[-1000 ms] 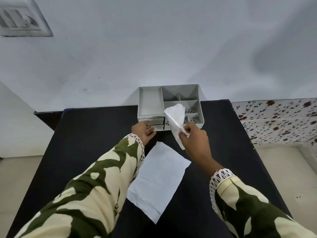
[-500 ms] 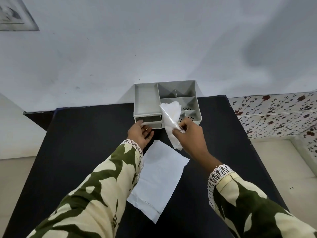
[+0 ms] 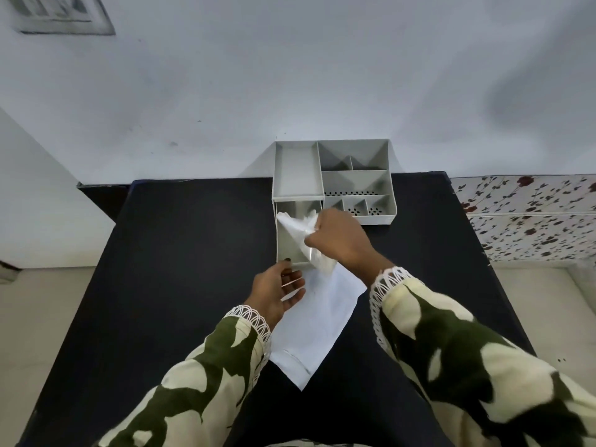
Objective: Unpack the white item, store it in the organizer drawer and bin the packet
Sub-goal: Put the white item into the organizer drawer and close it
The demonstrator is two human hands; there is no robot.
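right hand (image 3: 338,240): fingers pinch white item (image 3: 298,227) over pulled-out drawer (image 3: 290,250) | left hand (image 3: 274,291): fingers spread (thumb at drawer front)

The scene is lit evenly by soft, diffuse light, and no glare is seen. The wall (image 3: 290,75) is rendered pale blue-grey, with a dim smudge of shadow at 2 o'clock. The black table (image 3: 180,253) is left nearly without detail. Short shadows are cast inside the organizer (image 3: 354,175) compartments. Straight lines are bowed toward the edges by the wide lens. The vent (image 3: 61,14) at 11 o'clock is blurred, and the sleeves (image 3: 483,366) at 6 o'clock are stretched and soft.
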